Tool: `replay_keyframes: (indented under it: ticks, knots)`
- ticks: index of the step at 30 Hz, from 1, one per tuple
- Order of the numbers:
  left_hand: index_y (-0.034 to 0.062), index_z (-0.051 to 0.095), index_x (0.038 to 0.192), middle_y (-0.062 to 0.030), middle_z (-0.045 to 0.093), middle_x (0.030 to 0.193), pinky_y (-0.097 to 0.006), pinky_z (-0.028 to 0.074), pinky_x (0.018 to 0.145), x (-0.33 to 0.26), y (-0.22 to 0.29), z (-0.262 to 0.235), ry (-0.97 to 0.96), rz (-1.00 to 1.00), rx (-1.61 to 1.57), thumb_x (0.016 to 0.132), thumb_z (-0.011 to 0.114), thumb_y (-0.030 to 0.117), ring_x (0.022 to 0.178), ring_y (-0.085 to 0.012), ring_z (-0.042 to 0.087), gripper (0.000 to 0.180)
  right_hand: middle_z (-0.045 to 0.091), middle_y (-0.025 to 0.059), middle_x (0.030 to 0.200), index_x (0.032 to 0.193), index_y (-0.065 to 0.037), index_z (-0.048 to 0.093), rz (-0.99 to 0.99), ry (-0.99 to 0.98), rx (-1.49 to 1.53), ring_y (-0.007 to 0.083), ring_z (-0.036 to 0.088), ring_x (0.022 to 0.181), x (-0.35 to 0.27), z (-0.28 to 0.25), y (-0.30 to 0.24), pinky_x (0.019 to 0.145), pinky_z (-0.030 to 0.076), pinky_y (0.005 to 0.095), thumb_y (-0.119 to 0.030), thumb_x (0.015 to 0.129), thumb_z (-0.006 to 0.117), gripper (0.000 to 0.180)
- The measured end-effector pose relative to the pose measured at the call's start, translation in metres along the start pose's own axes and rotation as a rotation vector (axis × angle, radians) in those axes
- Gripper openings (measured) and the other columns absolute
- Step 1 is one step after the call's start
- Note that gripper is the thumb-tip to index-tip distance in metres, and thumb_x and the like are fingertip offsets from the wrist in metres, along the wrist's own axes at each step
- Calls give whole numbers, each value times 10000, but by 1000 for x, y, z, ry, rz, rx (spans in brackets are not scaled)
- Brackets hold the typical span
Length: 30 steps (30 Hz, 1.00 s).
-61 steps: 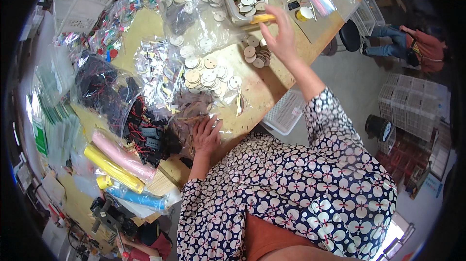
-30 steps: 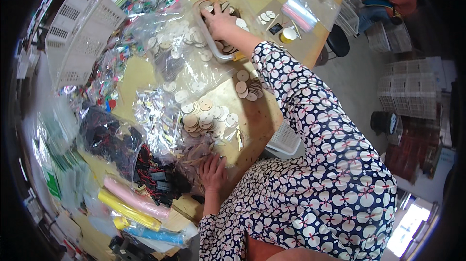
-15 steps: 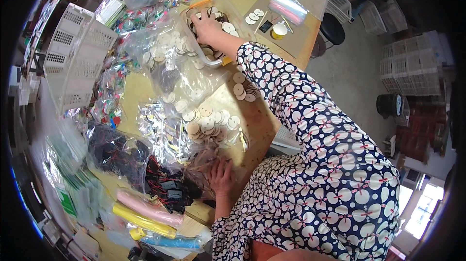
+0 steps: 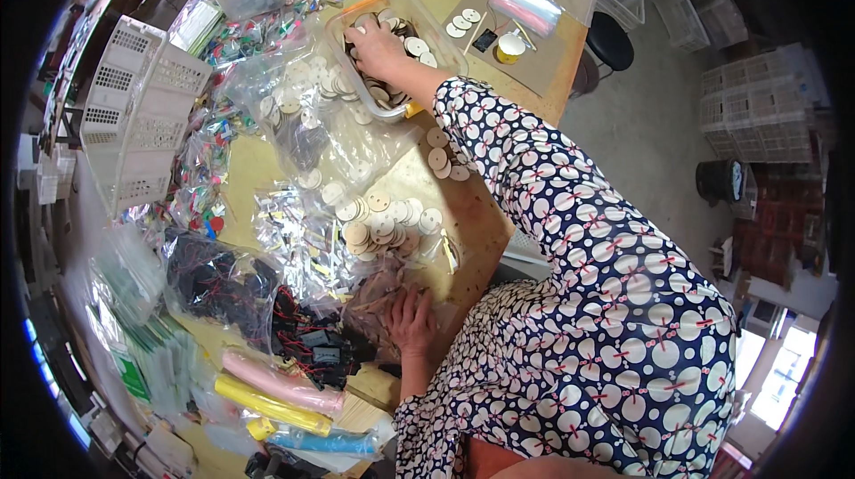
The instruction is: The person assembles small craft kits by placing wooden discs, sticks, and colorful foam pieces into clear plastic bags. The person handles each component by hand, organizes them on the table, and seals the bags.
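Note:
My right hand (image 4: 378, 50) reaches into a clear plastic bin (image 4: 452, 44) with orange clips, full of round wooden discs (image 4: 419, 46). Its fingers are bent down and closed around discs at the bin's left side; the fingertips are partly hidden. Nearer to me, my left hand (image 4: 411, 322) lies with fingers stretched out at the edge of a crumpled clear bag (image 4: 374, 294), holding nothing that I can see. Beyond it is a loose heap of pale discs (image 4: 381, 223). A smaller group of discs (image 4: 438, 158) sits by the table edge, partly under my right sleeve.
A large clear bag of discs (image 4: 307, 105) lies left of the bin. Black wired parts (image 4: 312, 336) and rolled pink, yellow and blue sheets (image 4: 276, 403) fill the near left. A brown board (image 4: 525, 68) carries a small yellow cup (image 4: 510, 49). A black stool (image 4: 611, 41) stands beyond the table.
My right hand's fingers have drawn closer together among the discs in the bin. My left hand has stayed nearly in place. The view has shifted slightly.

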State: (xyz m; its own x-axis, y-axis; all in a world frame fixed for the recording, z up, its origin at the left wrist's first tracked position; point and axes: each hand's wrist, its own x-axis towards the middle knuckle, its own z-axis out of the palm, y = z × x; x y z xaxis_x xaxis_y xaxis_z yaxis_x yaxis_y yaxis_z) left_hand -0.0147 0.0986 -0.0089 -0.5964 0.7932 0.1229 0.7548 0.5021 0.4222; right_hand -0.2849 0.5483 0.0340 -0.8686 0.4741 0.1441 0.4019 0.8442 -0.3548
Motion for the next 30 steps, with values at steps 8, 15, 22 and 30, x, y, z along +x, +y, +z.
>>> replay_keyframes:
  ticks: [8, 15, 22, 30]
  knots:
    - [233, 697, 1136, -3, 614, 1316, -488, 345, 1075, -3, -3, 0, -16, -17, 3, 786, 622, 198, 1229, -256, 540, 360, 617, 183, 1168, 1220, -156, 629, -18, 196, 354, 352, 614, 1074, -3, 3, 33, 923, 519, 456, -135, 718, 690, 506]
    - [232, 690, 1129, 15, 609, 1317, -456, 355, 1094, -3, -4, -2, -39, -33, 1, 788, 623, 194, 1235, -229, 536, 350, 649, 67, 1109, 1303, -71, 553, 232, 207, 1207, 137, 663, 808, -53, -87, 47, 703, 586, 282, -25, 795, 728, 538]
    - [249, 698, 1133, 25, 601, 1328, -464, 353, 1097, -7, -6, 3, -59, -57, 15, 774, 635, 213, 1237, -225, 535, 367, 550, 122, 1266, 1283, -125, 588, -60, 175, 429, 282, 591, 1123, -206, -115, 61, 902, 514, 375, -79, 778, 749, 533]
    - [262, 696, 1150, 29, 603, 1325, -459, 357, 1096, -2, -7, 1, -26, -16, 27, 770, 631, 209, 1231, -219, 539, 390, 455, 142, 1459, 1375, -186, 547, -24, 61, 40, 382, 463, 1265, -266, -19, 125, 1053, 377, 478, -349, 887, 659, 527]
